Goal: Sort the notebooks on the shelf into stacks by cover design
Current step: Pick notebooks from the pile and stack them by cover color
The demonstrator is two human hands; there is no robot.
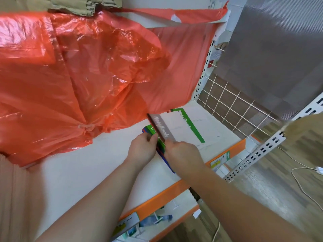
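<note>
A white notebook with a brown-grey spine band is tilted up off the shelf, and my right hand grips its near end. Under it a stack of notebooks shows green, blue and red edges; my left hand holds that stack's left side, thumb on top. To the right a white notebook with a green band lies flat on the white shelf. The lower covers in the stack are mostly hidden by my hands.
A large orange plastic sheet covers the back and left of the shelf. The shelf's front edge is an orange strip with price tags. A white wire grid closes the right side. Lower shelves and a white cable lie below.
</note>
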